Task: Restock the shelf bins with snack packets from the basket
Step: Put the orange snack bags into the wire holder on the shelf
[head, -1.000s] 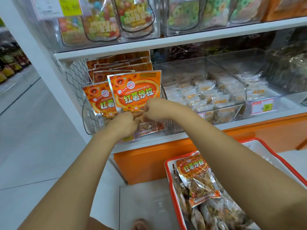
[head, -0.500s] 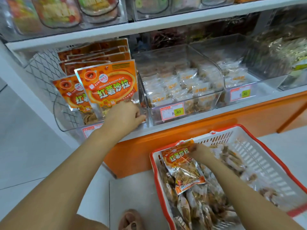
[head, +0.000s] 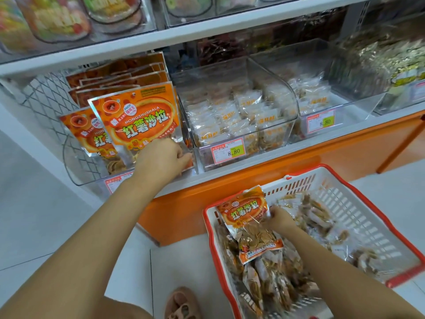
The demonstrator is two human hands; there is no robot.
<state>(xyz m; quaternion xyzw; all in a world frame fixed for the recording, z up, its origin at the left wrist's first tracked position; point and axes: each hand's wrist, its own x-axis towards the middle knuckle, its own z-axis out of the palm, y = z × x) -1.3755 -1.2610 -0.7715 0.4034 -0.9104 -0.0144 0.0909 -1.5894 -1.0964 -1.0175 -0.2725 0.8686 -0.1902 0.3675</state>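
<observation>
Left hand (head: 161, 157): I see it reached into the leftmost bin with its knuckles toward me. Its fingers curl round the lower edge of the front packet, which it holds upright.
Front packet (head: 140, 120): orange, with a clear window at the bottom. It stands at the front of the bin and leans slightly left.
Second packet (head: 92, 132): same kind, just behind and to the left of the front one, which partly covers it.
Back row (head: 128, 72): more orange packets stand on edge deeper in the same bin.
Leftmost bin (head: 76, 166): clear plastic with a curved front wall. It sits at the left end of the lower shelf, beside a wire mesh panel (head: 46, 100).
Right hand (head: 279, 218): down in the basket. Its fingers are closed on the right edge of the loose packet and pinch the wrapper.
Loose packet (head: 246, 212): same orange kind, with its top tilted up toward the basket's near-left corner. It lies on the other snacks.
Basket (head: 358, 203): white with a red rim. It is on the floor in front of the orange shelf base.
Small snacks (head: 317, 212): clear-wrapped brown pieces are heaped in the basket, mostly along its left side and middle.
Middle bin (head: 271, 88): clear, just right of the leftmost one, and full of small pale packets. A price tag (head: 227, 150) on its front reads 8.80.
Sandal (head: 181, 302): at the bottom edge of my view, between the two arms.
</observation>
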